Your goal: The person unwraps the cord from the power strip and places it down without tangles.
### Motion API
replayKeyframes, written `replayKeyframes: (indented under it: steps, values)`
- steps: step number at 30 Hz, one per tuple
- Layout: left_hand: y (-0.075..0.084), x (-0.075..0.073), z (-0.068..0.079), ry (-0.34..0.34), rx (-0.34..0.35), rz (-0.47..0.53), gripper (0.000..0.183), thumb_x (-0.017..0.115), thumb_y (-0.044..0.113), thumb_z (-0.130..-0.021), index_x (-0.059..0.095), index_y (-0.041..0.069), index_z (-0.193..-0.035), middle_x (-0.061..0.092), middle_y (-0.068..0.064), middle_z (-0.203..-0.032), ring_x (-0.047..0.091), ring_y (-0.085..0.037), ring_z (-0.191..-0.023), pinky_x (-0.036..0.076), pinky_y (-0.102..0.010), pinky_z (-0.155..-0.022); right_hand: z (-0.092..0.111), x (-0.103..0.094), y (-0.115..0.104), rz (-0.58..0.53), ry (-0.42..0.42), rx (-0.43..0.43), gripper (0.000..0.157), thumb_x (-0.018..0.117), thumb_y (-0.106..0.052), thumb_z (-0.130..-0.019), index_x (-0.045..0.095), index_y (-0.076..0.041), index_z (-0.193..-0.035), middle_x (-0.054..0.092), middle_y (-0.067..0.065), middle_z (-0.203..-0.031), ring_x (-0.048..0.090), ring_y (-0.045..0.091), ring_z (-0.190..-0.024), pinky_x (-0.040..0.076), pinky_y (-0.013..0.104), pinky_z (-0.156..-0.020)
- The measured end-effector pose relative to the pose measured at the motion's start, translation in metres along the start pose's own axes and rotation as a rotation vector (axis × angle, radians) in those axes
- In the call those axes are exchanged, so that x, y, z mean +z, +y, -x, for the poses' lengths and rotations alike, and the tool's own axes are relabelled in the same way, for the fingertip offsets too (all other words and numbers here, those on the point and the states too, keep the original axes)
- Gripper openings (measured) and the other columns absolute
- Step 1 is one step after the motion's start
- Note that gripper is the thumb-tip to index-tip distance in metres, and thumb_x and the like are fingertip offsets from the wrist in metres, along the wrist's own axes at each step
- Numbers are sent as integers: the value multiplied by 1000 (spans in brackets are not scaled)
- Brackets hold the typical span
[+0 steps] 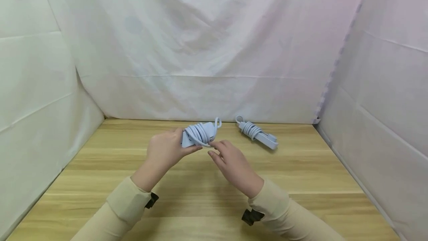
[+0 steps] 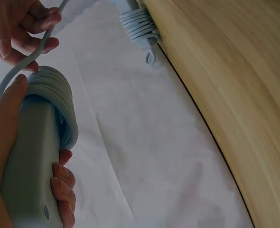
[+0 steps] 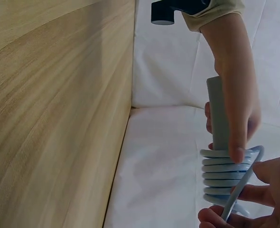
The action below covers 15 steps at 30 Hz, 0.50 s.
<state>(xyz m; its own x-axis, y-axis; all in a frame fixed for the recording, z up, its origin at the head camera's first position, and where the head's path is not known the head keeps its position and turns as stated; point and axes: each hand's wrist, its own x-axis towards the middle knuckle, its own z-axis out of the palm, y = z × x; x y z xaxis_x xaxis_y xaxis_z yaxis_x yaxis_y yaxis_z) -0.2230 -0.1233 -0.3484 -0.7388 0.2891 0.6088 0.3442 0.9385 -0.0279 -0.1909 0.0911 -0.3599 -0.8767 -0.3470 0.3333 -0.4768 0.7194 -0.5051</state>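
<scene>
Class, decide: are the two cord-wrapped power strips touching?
Apart: the head view shows tabletop between the held strip and the other strip lying to its right.

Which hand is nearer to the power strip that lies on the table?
The right hand: it is apart from the lying power strip, to its left and nearer the person. The left hand is farther left, gripping the other power strip.

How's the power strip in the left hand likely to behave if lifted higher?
The power strip looks hard-shelled, so probably stiff. Its coiled cord looks bendy, so the strand in the right hand may flop or loosen if released.
</scene>
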Motion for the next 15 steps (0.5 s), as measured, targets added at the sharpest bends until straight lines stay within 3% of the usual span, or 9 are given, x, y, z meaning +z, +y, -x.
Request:
replayKeyframes:
  steps: [6, 15]
  values:
    - [-3, 4, 2, -117, -39, 3, 63, 69, 75, -68, 52, 14, -71, 40, 5, -51, 38, -13, -41, 29, -31, -37, 0, -4, 1, 43, 26, -16, 29, 57, -31, -100, 64, -15, -123, 60, 2, -108, 59, 12, -83, 49, 32, -71]
    - [-6, 11, 6, -158, -27, 5, 63, 68, 75, -66, 45, 17, -63, 41, 5, -50, 38, -15, -40, 30, -34, -36, -2, -9, 5, 92, 105, -90, 24, 67, -29, -93, 67, -12, -110, 58, 0, -97, 56, 15, -79, 46, 30, -67]
